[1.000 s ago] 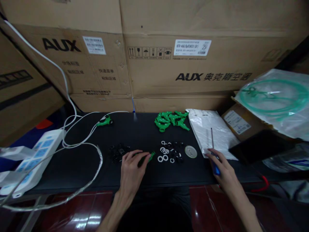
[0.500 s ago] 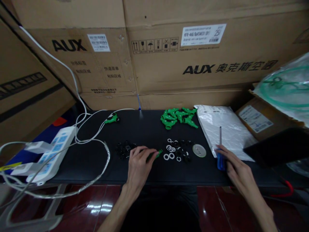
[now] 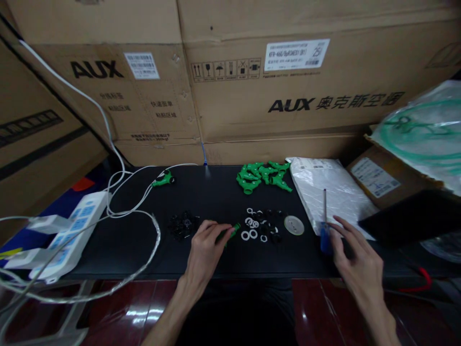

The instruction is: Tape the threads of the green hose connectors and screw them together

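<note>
My left hand [image 3: 208,247] is closed in a pinch on a small green plastic fitting [image 3: 236,227], its ribbed end showing past the fingertips and the rest mostly hidden. The fitting is just above the black tabletop [image 3: 216,202]. At the right, a screwdriver [image 3: 326,238] with a blue handle lies with its shaft pointing away, over the edge of a white plastic package [image 3: 324,178]. My right hand [image 3: 356,254] is beside the handle, fingers apart, the index finger close to or touching its top. White and black rings [image 3: 253,234] are spread right of the fitting.
Several green branched fittings [image 3: 264,175] are heaped at the back. Small black parts [image 3: 183,225] form a pile left of my left hand. A round disc [image 3: 294,225] lies near the rings. A power strip [image 3: 74,235] and white cables [image 3: 153,259] occupy the left; large cartons [image 3: 234,120] stand behind.
My right hand has loosened from the screwdriver handle and shifted toward its right side, while the screwdriver stays put. My left hand keeps its pinch on the green fitting. The view has shifted slightly.
</note>
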Demonstrator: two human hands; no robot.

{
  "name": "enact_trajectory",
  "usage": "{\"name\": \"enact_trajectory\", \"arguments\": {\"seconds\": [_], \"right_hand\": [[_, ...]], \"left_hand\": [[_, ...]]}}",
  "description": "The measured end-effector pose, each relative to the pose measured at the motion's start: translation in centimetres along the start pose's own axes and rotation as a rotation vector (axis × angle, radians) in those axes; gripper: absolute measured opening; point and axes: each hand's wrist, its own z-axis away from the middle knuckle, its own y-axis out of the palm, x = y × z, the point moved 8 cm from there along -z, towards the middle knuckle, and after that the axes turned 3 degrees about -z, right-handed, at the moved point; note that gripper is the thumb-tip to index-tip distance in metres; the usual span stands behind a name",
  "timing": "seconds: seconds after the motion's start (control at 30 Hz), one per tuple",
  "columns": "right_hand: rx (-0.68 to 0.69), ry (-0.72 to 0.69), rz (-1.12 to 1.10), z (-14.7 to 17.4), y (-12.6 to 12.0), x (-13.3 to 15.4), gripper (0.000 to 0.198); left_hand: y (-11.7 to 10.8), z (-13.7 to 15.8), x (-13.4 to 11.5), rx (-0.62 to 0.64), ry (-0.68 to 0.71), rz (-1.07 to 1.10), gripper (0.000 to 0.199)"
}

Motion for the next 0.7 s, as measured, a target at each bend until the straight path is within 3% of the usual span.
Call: {"name": "enact_trajectory", "arguments": {"seconds": [0.1,0.2,0.27,0.43,0.7], "right_hand": [[0.03,-0.08,-0.178,1.1,1.5,7.2,0.019],[0.33,-0.024,-0.426,3.6,7.6,13.8,0.037],[0.35,0.031,-0.464,5.1,10.7,16.0,0.058],[0.384,0.011,-0.512,6.7,14.9,17.1,0.07],[0.372,0.1,-0.508,6.4,16.4,16.9,0.055]], "left_hand": [[0.0,0.0,-0.4,-0.001,0.015,0.027,0.01],[0.0,0.1,-0.7,0.006,0.013,0.039,0.01],[-0.2,0.2,-0.7,0.014,0.003,0.037,0.011],[-1.4,0.2,-0.2,0.013,-0.046,0.025,0.012],[-1.3,0.7,-0.2,0.056,-0.049,0.061,0.012]]}}
